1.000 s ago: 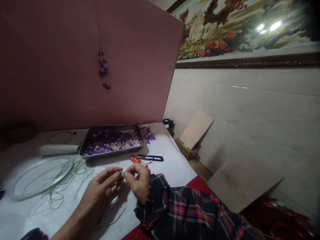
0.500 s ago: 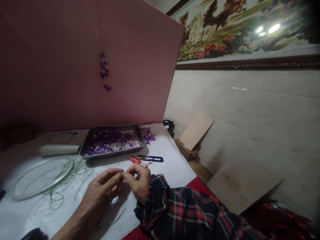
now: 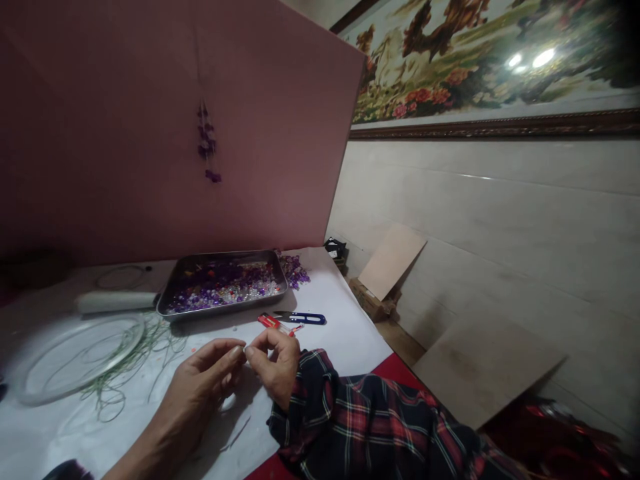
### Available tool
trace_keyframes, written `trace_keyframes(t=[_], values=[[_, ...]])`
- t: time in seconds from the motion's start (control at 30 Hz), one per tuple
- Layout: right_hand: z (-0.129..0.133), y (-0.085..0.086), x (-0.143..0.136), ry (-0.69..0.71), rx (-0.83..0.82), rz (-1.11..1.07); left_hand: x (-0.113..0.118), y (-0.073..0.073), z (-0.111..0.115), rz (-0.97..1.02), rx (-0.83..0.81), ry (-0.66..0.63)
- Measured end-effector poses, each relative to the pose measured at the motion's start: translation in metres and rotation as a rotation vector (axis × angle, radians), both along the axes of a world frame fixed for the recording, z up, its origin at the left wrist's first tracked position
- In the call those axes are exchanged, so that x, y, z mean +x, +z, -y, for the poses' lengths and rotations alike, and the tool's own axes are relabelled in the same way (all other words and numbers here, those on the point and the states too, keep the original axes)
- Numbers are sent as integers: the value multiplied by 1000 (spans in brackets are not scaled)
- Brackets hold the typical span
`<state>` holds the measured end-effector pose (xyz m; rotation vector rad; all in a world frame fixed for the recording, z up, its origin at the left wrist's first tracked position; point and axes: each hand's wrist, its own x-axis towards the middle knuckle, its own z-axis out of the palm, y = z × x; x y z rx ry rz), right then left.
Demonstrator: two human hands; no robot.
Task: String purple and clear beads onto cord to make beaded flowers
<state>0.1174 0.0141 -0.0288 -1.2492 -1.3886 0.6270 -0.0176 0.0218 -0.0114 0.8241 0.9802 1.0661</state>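
Note:
My left hand [image 3: 207, 378] and my right hand [image 3: 278, 363] meet fingertip to fingertip over the white table cover. Each pinches with thumb and forefinger; whatever sits between the tips is too small to make out. Just beyond my right hand lie a red lighter-like item [image 3: 269, 321] and blue thread snips [image 3: 309, 319]. A metal tray [image 3: 227, 315] of purple, clear and a few red beads stands farther back. Green cord [image 3: 113, 380] lies in loose tangles left of my left hand, partly over a clear plastic ring [image 3: 37, 401].
More purple beads [image 3: 299, 273] lie right of the tray, and a white roll [image 3: 117, 302] lies to its left. A purple bead string [image 3: 207, 143] hangs on the pink panel [image 3: 275, 147]. Boards lean against the tiled wall at right.
The view has shifted very slightly. Both hands keep nearly the same pose, fingertips still together.

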Motion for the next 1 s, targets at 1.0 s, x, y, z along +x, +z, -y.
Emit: trace_keyframes(t=[1.0], values=[[4,-1,-6,-142,105,128,4,6,1,69,17,40]])
